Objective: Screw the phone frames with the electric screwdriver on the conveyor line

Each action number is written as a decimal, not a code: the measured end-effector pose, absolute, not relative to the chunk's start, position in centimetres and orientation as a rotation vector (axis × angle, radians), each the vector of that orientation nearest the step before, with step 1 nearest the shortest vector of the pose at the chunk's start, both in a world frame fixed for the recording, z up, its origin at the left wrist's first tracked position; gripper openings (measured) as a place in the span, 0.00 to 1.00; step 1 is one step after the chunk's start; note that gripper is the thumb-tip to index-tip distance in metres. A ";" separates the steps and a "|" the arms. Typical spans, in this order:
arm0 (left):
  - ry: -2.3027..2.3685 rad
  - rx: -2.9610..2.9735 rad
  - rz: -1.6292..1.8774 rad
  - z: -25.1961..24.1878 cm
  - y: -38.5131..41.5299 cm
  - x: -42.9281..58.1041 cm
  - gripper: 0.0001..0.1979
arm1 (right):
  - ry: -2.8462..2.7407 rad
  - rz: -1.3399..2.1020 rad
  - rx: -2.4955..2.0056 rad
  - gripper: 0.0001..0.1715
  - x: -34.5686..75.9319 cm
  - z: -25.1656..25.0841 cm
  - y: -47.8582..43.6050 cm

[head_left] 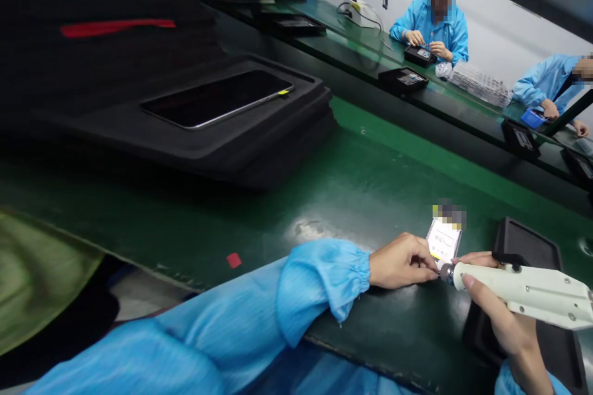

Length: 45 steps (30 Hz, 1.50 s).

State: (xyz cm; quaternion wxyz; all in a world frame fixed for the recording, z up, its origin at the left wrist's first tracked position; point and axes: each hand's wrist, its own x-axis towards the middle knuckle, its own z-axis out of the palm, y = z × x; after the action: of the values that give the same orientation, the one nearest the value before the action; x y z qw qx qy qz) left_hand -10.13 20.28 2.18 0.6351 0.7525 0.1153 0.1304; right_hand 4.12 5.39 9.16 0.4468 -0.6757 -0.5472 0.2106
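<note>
In my right hand (503,315) is a white electric screwdriver (528,293), lying almost level with its tip pointing left. That tip meets the lower end of a small flat device, apparently an opened phone (443,241), with a bright white printed face and a yellow strip. My left hand (403,262) is closed at the device's lower left edge, fingertips pinched close to the screwdriver tip. The fingers partly cover the device's bottom end, so the exact contact point is hidden.
A black foam tray (528,241) lies under and beside my right hand. At left, stacked black trays (259,136) carry a dark-screened phone (217,99). Red tape (234,260) sticks to the green table (361,185). Co-workers in blue (435,31) sit across the line.
</note>
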 end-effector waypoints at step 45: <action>0.391 1.456 0.300 0.2 19.5 -9.4 0.17 | -0.912 0.597 -1.190 0.10 1.8 7.3 8.5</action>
State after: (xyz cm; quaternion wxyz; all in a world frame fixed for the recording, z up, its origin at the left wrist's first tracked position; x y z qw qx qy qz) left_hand -9.37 19.53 0.19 0.7189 0.6584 0.1767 0.1358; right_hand 1.81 8.51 7.30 0.6920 -0.5324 -0.4080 0.2670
